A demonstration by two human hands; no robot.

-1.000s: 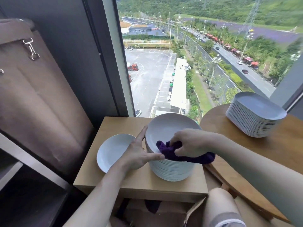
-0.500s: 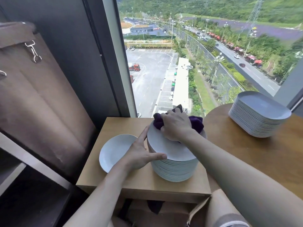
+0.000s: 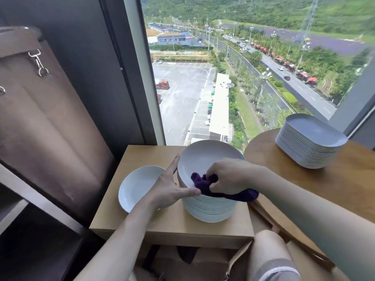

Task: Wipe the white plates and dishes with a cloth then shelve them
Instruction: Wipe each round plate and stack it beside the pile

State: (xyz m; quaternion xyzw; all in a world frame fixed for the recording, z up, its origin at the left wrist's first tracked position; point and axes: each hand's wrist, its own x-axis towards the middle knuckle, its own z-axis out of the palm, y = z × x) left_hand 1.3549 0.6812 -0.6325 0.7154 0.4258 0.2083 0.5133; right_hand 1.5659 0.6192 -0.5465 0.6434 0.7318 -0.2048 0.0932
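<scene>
A tall stack of round white plates (image 3: 211, 207) stands on a small square wooden table (image 3: 142, 157). My right hand (image 3: 229, 175) grips a purple cloth (image 3: 205, 184) and presses it onto the near part of the top plate (image 3: 203, 155). My left hand (image 3: 172, 189) rests against the stack's left rim, thumb on the near edge, fingers spread along the side. A single white plate (image 3: 138, 185) lies flat to the left of the stack. A second stack of oblong white dishes (image 3: 308, 142) sits on the round table at the right.
The round wooden table (image 3: 334, 179) adjoins the square one on the right. A dark shelf unit (image 3: 30, 203) and brown curtain (image 3: 40, 118) stand at the left. A large window is right behind the tables. My knee (image 3: 267, 254) is below the table edge.
My right hand has drawn the purple cloth from the far rim of the top plate back to its near side. The left hand has stayed on the stack.
</scene>
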